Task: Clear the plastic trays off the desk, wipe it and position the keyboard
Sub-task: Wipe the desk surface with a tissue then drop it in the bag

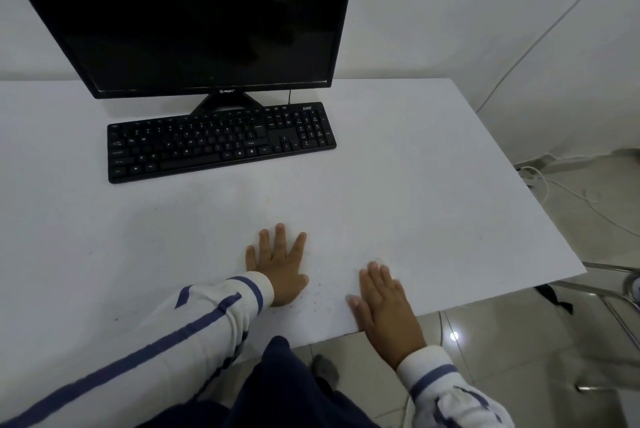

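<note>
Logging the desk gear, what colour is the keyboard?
Black, with pale key legends; the keyboard shows best in the head view.

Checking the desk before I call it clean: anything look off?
Yes: dark specks lie scattered on the desk near its front edge, between the left hand and right hand, so that patch isn't clean. Nothing else stands out.

we count one monitor [204, 15], one keyboard [221, 140] and one desk [433, 185]. we see two hands, the left hand [278, 263] and the right hand [386, 306]. we also count one white cable [568, 192] on the floor.
</note>
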`<state>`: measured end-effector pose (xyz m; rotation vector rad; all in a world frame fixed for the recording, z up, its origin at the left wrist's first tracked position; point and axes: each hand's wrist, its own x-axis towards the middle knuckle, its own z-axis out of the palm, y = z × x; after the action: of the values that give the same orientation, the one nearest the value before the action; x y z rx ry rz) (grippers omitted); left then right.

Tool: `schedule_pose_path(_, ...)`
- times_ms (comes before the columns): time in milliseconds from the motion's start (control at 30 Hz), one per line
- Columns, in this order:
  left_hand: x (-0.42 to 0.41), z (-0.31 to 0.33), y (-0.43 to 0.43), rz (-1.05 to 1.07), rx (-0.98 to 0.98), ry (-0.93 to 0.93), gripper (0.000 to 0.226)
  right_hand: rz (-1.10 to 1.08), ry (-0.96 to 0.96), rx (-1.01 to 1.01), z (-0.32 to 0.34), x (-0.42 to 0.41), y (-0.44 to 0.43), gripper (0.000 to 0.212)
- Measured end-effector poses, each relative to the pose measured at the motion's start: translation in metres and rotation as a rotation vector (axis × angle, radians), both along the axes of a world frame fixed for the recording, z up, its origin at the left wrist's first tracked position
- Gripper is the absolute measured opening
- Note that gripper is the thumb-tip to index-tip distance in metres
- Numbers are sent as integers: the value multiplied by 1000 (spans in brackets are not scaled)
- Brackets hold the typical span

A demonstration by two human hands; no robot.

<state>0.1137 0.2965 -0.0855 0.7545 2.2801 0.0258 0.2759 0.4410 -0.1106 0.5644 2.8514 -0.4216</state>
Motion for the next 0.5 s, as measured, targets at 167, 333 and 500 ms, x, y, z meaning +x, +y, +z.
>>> schedule_pose_path(167,0,0,0,11,5,-12,74,202,-102,-8,10,16,-46,75)
schedule_pose_path(333,-1,-2,1,1,1,-7,74,114,-75,20,3,33,-7,65)
schedule_pose_path(500,-1,-1,-1,-3,1,-5,74,-99,62,-27,0,17,-12,102)
